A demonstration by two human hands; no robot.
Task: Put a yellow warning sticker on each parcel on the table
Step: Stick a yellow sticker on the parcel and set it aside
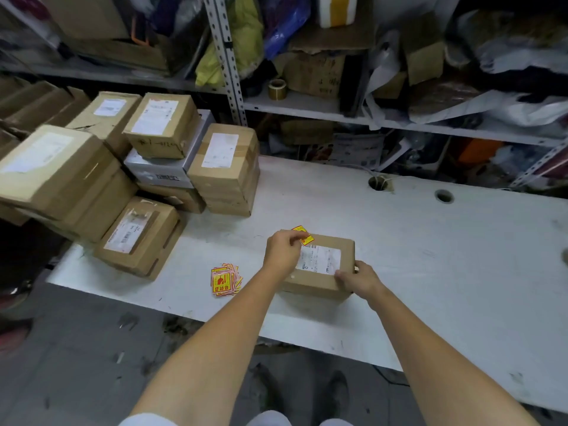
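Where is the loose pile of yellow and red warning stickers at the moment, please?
In the head view, the sticker pile lies on the white table, left of the small brown cardboard parcel and near the table's front edge.

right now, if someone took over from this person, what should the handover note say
Left hand pinches a yellow sticker at the far left corner of the parcel, not clearly stuck down.
Right hand holds the parcel's near right corner.
Spare stickers lie on the table left of it.
To do: press this one on, then the stacked parcels, none showing a yellow sticker.
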